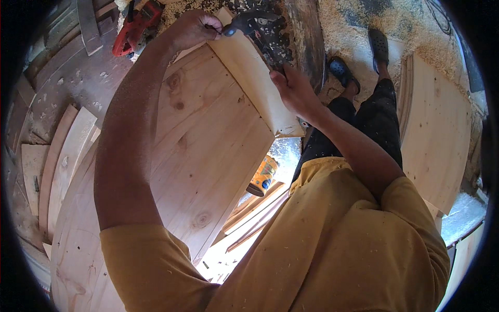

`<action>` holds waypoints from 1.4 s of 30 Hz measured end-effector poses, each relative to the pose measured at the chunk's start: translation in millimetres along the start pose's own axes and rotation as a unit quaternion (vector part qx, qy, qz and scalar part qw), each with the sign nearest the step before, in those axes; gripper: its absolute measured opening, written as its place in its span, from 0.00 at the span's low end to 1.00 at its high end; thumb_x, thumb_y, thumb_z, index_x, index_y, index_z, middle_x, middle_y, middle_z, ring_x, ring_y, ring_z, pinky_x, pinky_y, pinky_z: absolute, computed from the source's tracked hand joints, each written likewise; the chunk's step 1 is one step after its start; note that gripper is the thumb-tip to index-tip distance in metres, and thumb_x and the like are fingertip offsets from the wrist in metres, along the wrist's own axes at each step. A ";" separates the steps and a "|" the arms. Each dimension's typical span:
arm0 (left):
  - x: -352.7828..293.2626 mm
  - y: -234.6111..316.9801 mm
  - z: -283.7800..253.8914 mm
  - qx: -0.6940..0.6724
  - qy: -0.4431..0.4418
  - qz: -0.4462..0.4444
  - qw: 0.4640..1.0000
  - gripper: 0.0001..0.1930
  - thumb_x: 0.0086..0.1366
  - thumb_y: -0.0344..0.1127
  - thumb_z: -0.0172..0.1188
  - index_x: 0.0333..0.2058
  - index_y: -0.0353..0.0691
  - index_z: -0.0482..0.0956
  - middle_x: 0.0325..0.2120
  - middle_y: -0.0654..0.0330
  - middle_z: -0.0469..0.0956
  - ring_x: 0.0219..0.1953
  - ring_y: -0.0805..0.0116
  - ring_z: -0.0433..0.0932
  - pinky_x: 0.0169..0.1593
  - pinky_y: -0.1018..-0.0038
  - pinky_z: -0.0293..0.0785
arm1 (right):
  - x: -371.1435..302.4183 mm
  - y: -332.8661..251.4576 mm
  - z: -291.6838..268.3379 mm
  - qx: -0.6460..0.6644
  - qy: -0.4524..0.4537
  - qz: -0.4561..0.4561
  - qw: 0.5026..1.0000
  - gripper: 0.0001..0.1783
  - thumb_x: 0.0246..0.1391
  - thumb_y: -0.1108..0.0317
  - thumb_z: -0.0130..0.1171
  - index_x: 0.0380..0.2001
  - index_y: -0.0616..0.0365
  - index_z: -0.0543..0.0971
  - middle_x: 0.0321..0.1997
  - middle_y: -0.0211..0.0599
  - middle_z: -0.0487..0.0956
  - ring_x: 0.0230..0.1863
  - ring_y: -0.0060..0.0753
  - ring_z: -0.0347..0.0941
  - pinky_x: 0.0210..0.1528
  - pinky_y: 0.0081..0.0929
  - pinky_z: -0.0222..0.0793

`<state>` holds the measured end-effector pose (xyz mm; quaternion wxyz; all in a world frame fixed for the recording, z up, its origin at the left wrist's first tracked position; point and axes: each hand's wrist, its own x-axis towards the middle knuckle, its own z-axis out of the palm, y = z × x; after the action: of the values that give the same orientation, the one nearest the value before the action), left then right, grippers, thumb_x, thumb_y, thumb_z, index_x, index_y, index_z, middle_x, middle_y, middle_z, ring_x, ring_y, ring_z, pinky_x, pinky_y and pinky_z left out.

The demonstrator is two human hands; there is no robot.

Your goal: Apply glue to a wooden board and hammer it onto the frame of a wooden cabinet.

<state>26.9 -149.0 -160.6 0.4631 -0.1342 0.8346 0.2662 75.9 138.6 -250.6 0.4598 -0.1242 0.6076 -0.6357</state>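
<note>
My right hand (pixel 299 96) is wrapped round the handle of a dark hammer (pixel 254 22). The hammer's head reaches left, its striking end close by the fingertips of my left hand (pixel 195 27). Those left fingers are pinched together at the far end of a pale narrow board (pixel 247 78); whatever small thing they hold is too small to make out. The narrow board lies along the right edge of a broad knotty wooden panel (pixel 202 135), which extends beneath my left arm.
A red power tool (pixel 138 28) sits at the far left amid shavings. An orange can (pixel 264 172) stands below the panel's right edge. Curved wood offcuts (pixel 60 164) lie at left, stacked panels (pixel 436 132) at right. A thick dark timber (pixel 307 39) stands beyond my right hand.
</note>
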 end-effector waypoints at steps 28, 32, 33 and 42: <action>3.3 2.5 4.5 0.000 -0.002 -0.039 0.999 0.11 0.54 0.34 0.62 0.34 0.34 0.80 0.26 0.61 0.80 0.31 0.73 0.77 0.40 0.74 0.72 | 1.7 5.2 -4.2 0.062 0.031 0.029 0.997 0.17 0.63 0.55 0.50 0.33 0.61 0.70 0.17 0.22 0.65 0.20 0.15 0.58 0.21 0.22 0.56; 5.7 3.5 1.7 0.154 0.016 0.082 0.984 0.09 0.54 0.33 0.62 0.33 0.35 0.80 0.26 0.60 0.80 0.31 0.71 0.78 0.39 0.73 0.73 | -2.7 6.8 -3.4 0.073 0.023 0.046 0.996 0.19 0.62 0.53 0.51 0.29 0.60 0.68 0.16 0.24 0.64 0.19 0.15 0.57 0.20 0.23 0.56; 5.5 3.3 1.5 0.160 0.000 0.108 0.981 0.08 0.54 0.32 0.61 0.32 0.35 0.80 0.25 0.59 0.80 0.30 0.70 0.78 0.38 0.73 0.73 | -4.1 7.7 -3.3 0.058 0.021 0.035 0.997 0.20 0.62 0.52 0.51 0.29 0.60 0.68 0.15 0.25 0.64 0.19 0.15 0.57 0.21 0.23 0.56; 5.8 3.0 5.5 0.072 0.024 0.074 0.994 0.03 0.58 0.27 0.60 0.30 0.33 0.77 0.23 0.61 0.77 0.28 0.75 0.75 0.35 0.77 0.71 | -5.9 19.5 1.8 0.077 -0.002 0.016 0.997 0.20 0.62 0.52 0.49 0.31 0.60 0.69 0.17 0.23 0.63 0.21 0.15 0.57 0.23 0.23 0.56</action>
<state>26.3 -143.3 -166.9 0.4300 -0.0443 0.8704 0.2357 88.9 144.9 -265.1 0.4792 -0.0800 0.5578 -0.6729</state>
